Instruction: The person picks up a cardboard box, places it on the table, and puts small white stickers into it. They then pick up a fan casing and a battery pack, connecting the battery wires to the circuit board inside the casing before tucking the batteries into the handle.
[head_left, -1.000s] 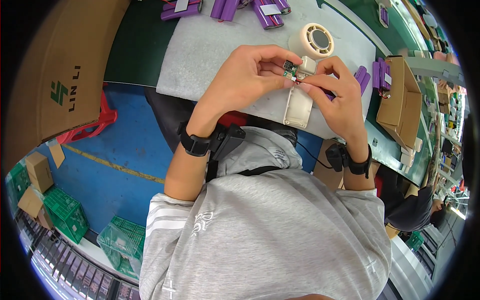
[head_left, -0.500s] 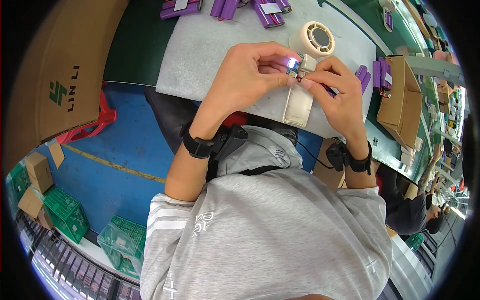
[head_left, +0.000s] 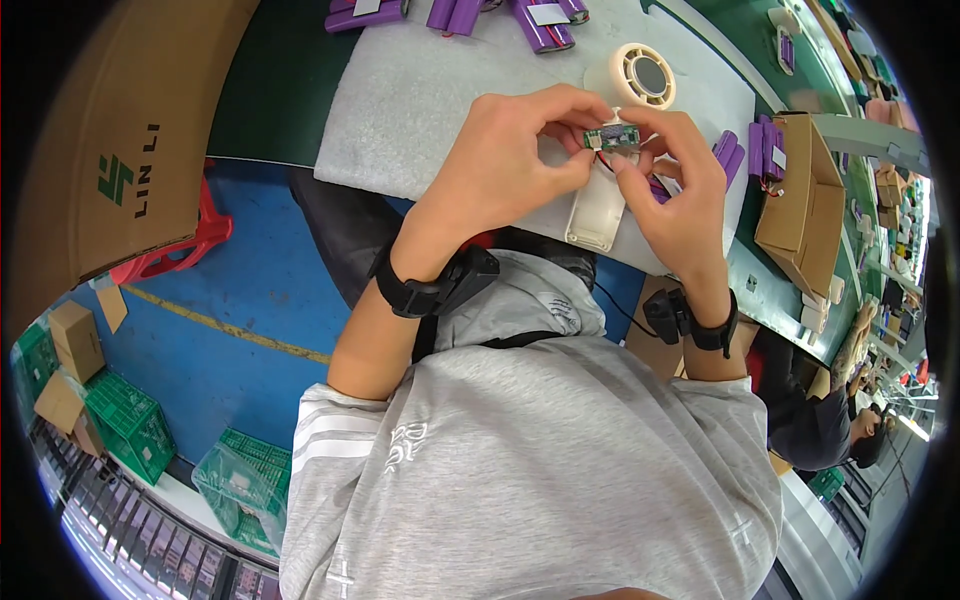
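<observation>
A small green circuit board (head_left: 612,137) is held up between my two hands, above the foam-covered table. My left hand (head_left: 520,150) is closed in a pinch at the board's left end, by a white connector with thin red wires. My right hand (head_left: 678,165) grips its right end between thumb and fingers. Below the board lies an off-white plastic handle shell (head_left: 596,215), partly hidden by my hands. Just beyond them sits a round cream fan head (head_left: 643,78) with a grey centre. Part of a purple battery shows under my right hand.
Several purple battery packs (head_left: 540,28) lie along the far edge of the foam sheet (head_left: 400,110), with more (head_left: 728,155) at the right. An open cardboard box (head_left: 800,200) stands right of the foam. A large carton (head_left: 140,150) rises at left. Another person (head_left: 815,430) sits at far right.
The bright light on the circuit board is out of sight now. The board has turned, so its long face shows between both hands. My left fingers have opened slightly around its end.
</observation>
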